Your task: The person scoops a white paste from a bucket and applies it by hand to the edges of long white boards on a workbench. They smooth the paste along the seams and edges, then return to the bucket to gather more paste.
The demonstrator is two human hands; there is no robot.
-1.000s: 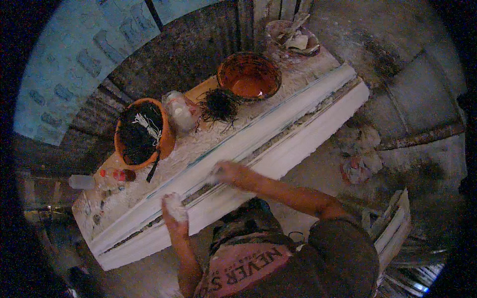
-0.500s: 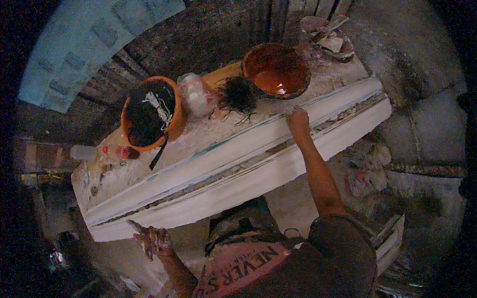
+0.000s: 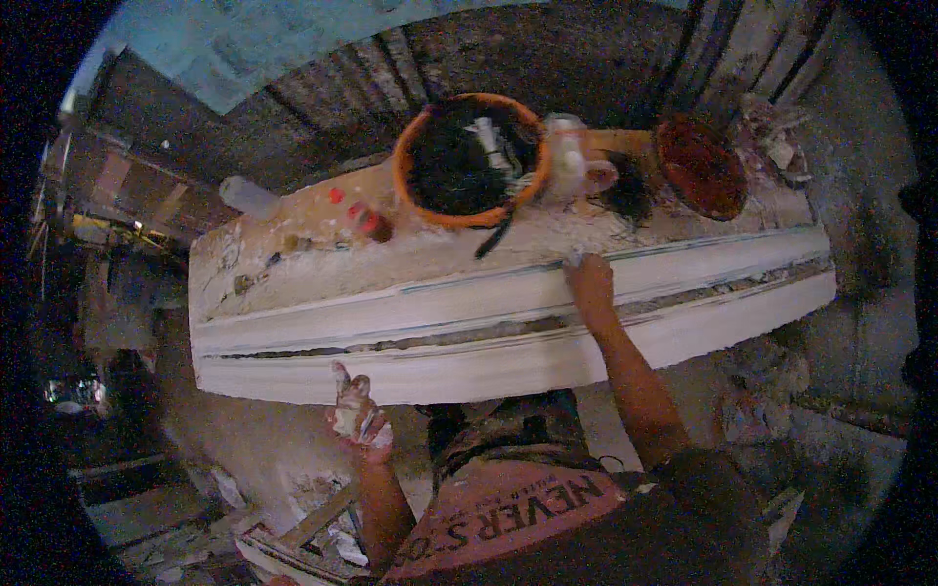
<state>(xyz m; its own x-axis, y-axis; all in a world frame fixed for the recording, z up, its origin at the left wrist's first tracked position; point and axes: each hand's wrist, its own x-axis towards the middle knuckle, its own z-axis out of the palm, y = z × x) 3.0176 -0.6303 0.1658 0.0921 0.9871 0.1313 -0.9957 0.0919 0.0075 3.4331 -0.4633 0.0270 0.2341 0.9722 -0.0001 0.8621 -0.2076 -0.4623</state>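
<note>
Plaster covers most of the long white moulding (image 3: 508,322) that lies along the front of the worktop (image 3: 293,254). Its two broad bands look smooth and even from the left end to the right, so I judge the casting well advanced. A rough grey seam between the bands looks unfilled along nearly the whole length, and the upper edge, where the right hand rests, seems to be the part in hand.

At the far left of the worktop lies a pale, clear plastic bottle (image 3: 249,195) on its side; I can read no label on it. Just right of it stand small red-capped items (image 3: 362,220), too small to tell further.

The left hand (image 3: 357,415) hangs in the air below the moulding's front edge, apart from it, fingers loosely spread and caked with white plaster; it holds nothing that I can make out.

An orange basin (image 3: 467,156) of dark material stands behind the moulding, a dark tool handle (image 3: 493,239) leaning out of it. A whitish bag or wrapper (image 3: 572,161) sits just to its right, beside a tuft of dark fibre (image 3: 625,190).

The right hand (image 3: 589,283) lies flat on the moulding's upper edge, fingers together, pressing.

A reddish-brown bowl (image 3: 699,166) stands near the right end.
</note>
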